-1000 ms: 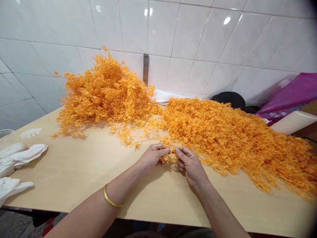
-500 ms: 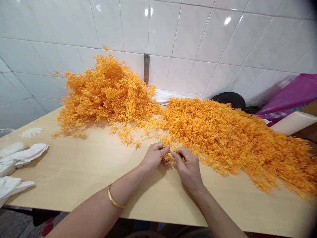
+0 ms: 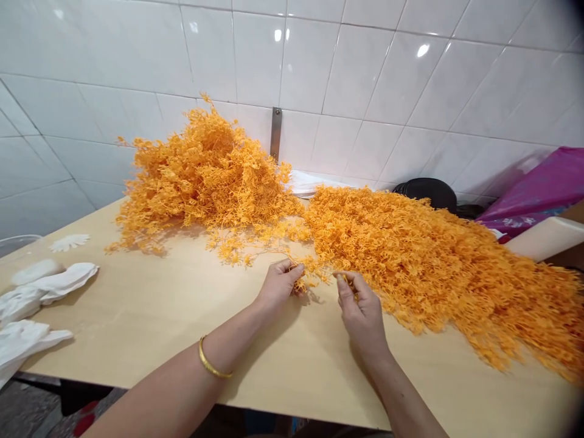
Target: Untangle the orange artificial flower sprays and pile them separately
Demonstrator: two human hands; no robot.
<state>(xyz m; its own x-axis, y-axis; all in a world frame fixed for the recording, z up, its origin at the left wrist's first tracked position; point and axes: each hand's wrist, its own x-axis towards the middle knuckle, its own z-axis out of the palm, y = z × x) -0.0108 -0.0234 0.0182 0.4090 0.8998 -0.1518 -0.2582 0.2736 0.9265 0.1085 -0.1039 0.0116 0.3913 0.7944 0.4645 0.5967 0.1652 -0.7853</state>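
Observation:
My left hand [image 3: 277,283] pinches an orange artificial flower sprig [image 3: 311,272] between thumb and fingers, just above the table. To its right, my right hand [image 3: 360,307] is closed, its thumb pressed to the fingertips. Small orange bits show among those fingers, but what they hold is too small to make out. A gap separates the two hands. Behind my left hand rises a tall heap of orange sprigs [image 3: 205,176]. Beside my right hand a long, flatter heap of the same sprigs [image 3: 420,255] stretches to the right.
White gloves [image 3: 64,283] lie at the table's left, near a white petal-shaped piece [image 3: 70,243]. Along the tiled wall [image 3: 351,73] are a black rounded object [image 3: 426,193], a purple bag [image 3: 538,185] and a pale roll [image 3: 545,238]. A metal bracket [image 3: 276,134] is fixed to the wall.
My hands were together at the sprig and are now apart. The right hand has moved right, away from the left, which still holds the sprig. The view has shifted slightly.

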